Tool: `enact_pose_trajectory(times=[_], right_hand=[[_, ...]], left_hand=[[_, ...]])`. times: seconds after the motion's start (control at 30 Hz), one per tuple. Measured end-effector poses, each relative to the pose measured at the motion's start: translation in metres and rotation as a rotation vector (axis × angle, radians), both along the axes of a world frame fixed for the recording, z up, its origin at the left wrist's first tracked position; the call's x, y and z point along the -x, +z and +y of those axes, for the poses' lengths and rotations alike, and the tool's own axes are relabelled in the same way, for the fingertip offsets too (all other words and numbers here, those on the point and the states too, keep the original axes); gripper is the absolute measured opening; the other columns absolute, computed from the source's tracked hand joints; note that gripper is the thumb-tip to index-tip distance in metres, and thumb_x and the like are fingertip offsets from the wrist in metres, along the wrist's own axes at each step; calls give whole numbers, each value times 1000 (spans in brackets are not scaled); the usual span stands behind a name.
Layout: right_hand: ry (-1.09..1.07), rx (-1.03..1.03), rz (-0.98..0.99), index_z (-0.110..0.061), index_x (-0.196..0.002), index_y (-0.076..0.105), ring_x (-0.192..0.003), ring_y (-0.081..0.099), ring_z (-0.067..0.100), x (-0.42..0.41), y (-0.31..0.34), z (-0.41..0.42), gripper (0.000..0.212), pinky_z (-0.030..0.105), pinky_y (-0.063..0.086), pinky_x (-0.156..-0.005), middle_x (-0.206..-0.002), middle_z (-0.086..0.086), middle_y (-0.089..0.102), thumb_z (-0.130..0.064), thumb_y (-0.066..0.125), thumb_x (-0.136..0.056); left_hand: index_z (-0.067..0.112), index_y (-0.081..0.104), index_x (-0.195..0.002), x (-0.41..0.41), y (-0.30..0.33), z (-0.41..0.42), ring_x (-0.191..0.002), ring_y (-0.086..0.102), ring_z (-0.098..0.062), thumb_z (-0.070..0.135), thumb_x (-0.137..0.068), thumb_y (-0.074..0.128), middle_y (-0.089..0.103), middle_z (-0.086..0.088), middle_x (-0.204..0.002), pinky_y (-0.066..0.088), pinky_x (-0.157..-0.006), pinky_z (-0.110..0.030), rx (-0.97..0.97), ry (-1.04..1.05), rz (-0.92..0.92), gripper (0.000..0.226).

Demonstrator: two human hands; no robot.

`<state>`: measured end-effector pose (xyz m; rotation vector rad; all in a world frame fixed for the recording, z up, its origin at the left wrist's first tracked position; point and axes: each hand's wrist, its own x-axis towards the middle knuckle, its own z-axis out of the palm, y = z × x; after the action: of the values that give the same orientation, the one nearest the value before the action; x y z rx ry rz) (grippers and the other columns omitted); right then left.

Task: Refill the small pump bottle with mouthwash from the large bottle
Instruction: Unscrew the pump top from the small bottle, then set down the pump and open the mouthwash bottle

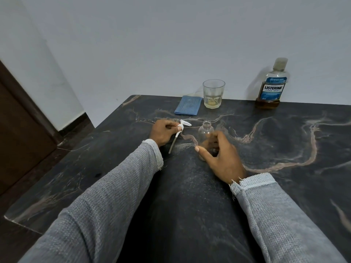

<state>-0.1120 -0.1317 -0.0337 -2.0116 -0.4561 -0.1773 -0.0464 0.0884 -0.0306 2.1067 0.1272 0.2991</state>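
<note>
The small clear bottle [205,132] stands upright on the dark marbled table [284,141], uncapped and looking empty. My right hand [220,154] curls around its lower part, fingers spread and slightly blurred; whether it grips the glass I cannot tell. My left hand [163,132] is shut on the white pump head [182,128], whose dip tube slants down toward the table. The large mouthwash bottle [271,86] with a blue label and a cap on stands at the back right by the wall, holding a low layer of brownish liquid.
A drinking glass [213,93] with a little yellowish liquid stands at the back centre. A folded blue cloth [188,108] lies just left of it. The table's left edge and corner [11,218] drop off to a dark floor and a brown door.
</note>
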Motion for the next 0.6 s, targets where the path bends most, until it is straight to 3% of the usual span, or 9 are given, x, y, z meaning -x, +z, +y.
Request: enact_pose_trajectory(times=[0.1, 0.2, 0.27, 0.37, 0.5, 0.6], right_hand=[[-5, -1, -7, -23, -116, 50, -92, 61, -3, 0, 0, 0, 44, 9, 45, -76, -99, -13, 65, -40, 73, -82], [5, -2, 3, -24, -115, 49, -93, 62, -1, 0, 0, 0, 43, 12, 46, -78, -100, -12, 65, -40, 72, -82], [6, -1, 2, -25, -114, 49, -93, 62, 0, -1, 0, 0, 42, 14, 48, -79, -100, -11, 65, -40, 72, -82], [11, 3, -1, -25, -114, 48, -93, 63, 1, -1, -1, 1, 43, 17, 50, -81, -100, -11, 65, -41, 72, -82], [9, 6, 1, -25, -114, 47, -95, 62, 1, 0, 0, 0, 43, 14, 47, -80, -103, -11, 64, -42, 72, -82], [10, 6, 2, -25, -115, 46, -95, 61, 1, 1, 2, 0, 44, 13, 46, -80, -104, -11, 64, -42, 71, -83]], left_hand=[[0, 71, -109, 1, -1, 0, -91, 65, -14, 11, -86, 71, 73, -11, -105, 50, -82, -13, 6, -5, 5, 26], [3, 72, -109, 2, -3, 1, -97, 68, -17, 17, -87, 71, 73, -8, -106, 52, -97, -33, 12, -5, 18, 26], [6, 73, -109, 2, -5, 3, -100, 69, -19, 21, -88, 70, 74, -6, -106, 51, -98, -39, 6, -5, 24, 26], [7, 72, -110, 4, -4, 3, -102, 68, -19, 22, -90, 67, 73, -7, -108, 50, -99, -38, -1, -7, 19, 26], [5, 69, -115, 7, -1, 2, -99, 65, -15, 21, -92, 65, 71, -8, -111, 48, -94, -24, 7, -11, 41, 28], [9, 61, -121, 13, 0, -3, -103, 63, -22, 22, -90, 67, 66, -10, -112, 50, -95, -32, 70, 58, 29, 34]])
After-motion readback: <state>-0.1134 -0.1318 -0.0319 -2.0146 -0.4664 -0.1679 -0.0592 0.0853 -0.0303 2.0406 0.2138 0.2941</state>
